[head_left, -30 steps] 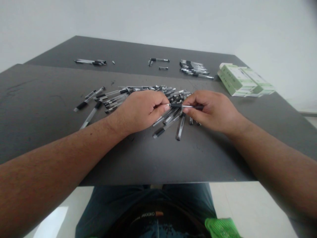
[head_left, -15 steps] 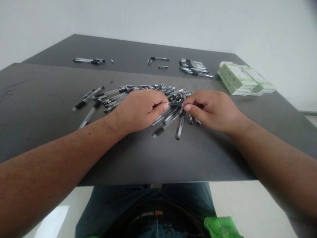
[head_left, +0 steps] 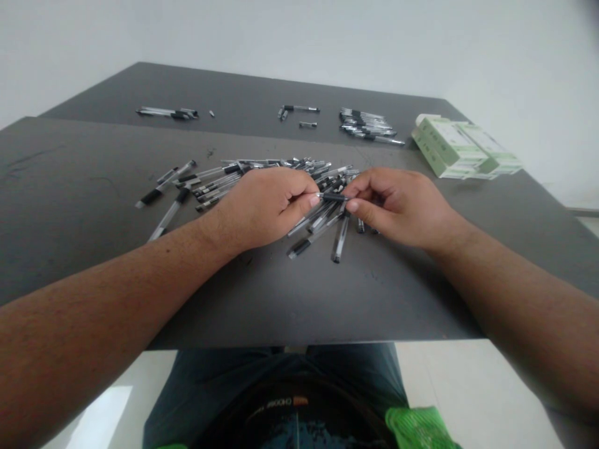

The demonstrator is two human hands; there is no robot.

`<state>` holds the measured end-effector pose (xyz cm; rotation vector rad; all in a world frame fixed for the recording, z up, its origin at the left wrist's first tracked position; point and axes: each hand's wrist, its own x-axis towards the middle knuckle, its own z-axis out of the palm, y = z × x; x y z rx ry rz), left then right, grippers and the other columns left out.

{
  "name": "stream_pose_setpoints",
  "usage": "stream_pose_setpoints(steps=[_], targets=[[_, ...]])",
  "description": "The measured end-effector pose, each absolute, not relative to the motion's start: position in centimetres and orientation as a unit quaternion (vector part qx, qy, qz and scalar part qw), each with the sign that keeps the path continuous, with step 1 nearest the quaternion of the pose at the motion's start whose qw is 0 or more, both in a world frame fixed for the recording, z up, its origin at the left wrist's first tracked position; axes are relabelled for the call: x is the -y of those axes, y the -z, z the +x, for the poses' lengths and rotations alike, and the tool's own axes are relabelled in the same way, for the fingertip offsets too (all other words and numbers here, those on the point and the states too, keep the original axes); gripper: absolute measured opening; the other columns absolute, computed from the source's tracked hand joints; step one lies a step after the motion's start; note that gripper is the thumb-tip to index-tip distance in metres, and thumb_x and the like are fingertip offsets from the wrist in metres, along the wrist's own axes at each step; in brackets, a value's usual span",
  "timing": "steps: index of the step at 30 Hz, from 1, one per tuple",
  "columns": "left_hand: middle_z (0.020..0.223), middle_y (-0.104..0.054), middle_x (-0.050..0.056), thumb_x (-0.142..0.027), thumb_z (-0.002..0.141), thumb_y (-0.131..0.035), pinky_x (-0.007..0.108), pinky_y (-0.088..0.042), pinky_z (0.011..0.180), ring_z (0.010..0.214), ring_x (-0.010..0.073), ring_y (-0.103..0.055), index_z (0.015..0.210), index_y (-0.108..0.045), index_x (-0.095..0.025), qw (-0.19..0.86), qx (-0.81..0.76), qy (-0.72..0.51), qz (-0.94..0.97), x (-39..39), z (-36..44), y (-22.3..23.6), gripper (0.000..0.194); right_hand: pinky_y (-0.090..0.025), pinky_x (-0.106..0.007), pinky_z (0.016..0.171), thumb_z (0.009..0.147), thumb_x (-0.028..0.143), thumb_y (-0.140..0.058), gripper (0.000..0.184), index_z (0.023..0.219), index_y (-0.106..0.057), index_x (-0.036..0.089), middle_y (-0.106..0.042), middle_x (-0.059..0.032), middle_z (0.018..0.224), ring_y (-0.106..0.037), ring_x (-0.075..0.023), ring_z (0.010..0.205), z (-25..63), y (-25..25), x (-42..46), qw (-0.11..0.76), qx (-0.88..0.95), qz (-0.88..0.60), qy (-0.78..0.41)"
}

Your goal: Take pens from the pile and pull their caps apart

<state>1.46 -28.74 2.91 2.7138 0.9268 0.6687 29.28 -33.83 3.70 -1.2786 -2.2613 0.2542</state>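
While loose pens [head_left: 321,219] lie heaped on worktop [head_left: 290,299], your left hand [head_left: 269,209] and right hand [head_left: 402,209] pinch black-gripped pen [head_left: 334,197] between them.

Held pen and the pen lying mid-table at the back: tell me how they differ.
The held pen is pinched by the left hand and right hand; the far pen lies on the table. Part of the held pen is hidden; the far pen shows end to end. Both have black sections.
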Motion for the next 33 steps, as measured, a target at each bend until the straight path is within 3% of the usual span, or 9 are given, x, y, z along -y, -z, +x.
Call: stream_pose_setpoints(steps=[7, 13, 18, 23, 28, 33], targets=[[0.098, -0.083, 0.007, -0.041, 0.109, -0.051, 0.038, -0.057, 0.092, 0.100, 0.0264, -0.077, 0.108, -0.085, -0.022, 0.092, -0.308, -0.222, 0.920, 28.73, 1.46, -2.87, 0.039, -0.053, -0.034, 0.075, 0.109, 0.044, -0.065, 0.027, 0.099, -0.082, 0.026, -0.082, -0.0034, 0.085, -0.075, -0.0227, 0.078, 29.30, -3.90, 33.85, 0.239, 0.852, -0.458, -0.088], [0.098, -0.083, 0.007, -0.042, 0.109, -0.051, 0.037, -0.056, 0.091, 0.099, 0.0264, -0.076, 0.107, -0.085, -0.022, 0.090, -0.311, -0.230, 0.918, 28.72, 1.46, -2.78, 0.039, -0.051, -0.033, 0.072, 0.102, 0.041, -0.075, 0.018, 0.104, -0.083, 0.025, -0.082, -0.0020, 0.087, -0.073, -0.0212, 0.075, 29.29, -3.79, 33.87, 0.258, 0.837, -0.472, -0.096], [0.097, -0.083, 0.006, -0.042, 0.108, -0.051, 0.037, -0.055, 0.090, 0.098, 0.0260, -0.076, 0.107, -0.084, -0.023, 0.094, -0.314, -0.225, 0.918, 28.73, 1.47, -2.87, 0.038, -0.051, -0.034, 0.072, 0.110, 0.049, -0.065, 0.032, 0.100, -0.084, 0.026, -0.080, -0.0023, 0.082, -0.073, -0.0214, 0.077, 29.30, -3.72, 33.91, 0.253, 0.842, -0.468, -0.094], [0.096, -0.083, 0.006, -0.042, 0.108, -0.052, 0.037, -0.055, 0.089, 0.097, 0.0259, -0.076, 0.106, -0.084, -0.023, 0.092, -0.315, -0.232, 0.916, 28.69, 1.47, -2.78, 0.037, -0.053, -0.034, 0.070, 0.104, 0.050, -0.075, 0.025, 0.105, -0.082, 0.026, -0.081, -0.0017, 0.084, -0.072, -0.0216, 0.072, 29.32, -3.70, 33.85, 0.264, 0.835, -0.473, -0.098], [0.095, -0.082, 0.006, -0.042, 0.109, -0.051, 0.037, -0.055, 0.088, 0.097, 0.0256, -0.076, 0.105, -0.084, -0.023, 0.092, -0.311, -0.232, 0.917, 28.64, 1.46, -2.70, 0.038, -0.053, -0.035, 0.073, 0.111, 0.052, -0.065, 0.031, 0.102, -0.082, 0.027, -0.082, -0.0029, 0.084, -0.074, -0.0228, 0.076, 29.42, -3.65, 33.80, 0.250, 0.842, -0.470, -0.086], [0.097, -0.083, 0.007, -0.041, 0.108, -0.051, 0.038, -0.055, 0.090, 0.097, 0.0259, -0.076, 0.105, -0.084, -0.022, 0.094, -0.313, -0.229, 0.917, 28.75, 1.49, -2.88, 0.038, -0.054, -0.035, 0.072, 0.100, 0.043, -0.077, 0.019, 0.107, -0.082, 0.025, -0.083, -0.0023, 0.088, -0.074, -0.0221, 0.074, 29.34, -3.55, 33.85, 0.269, 0.831, -0.475, -0.110]])
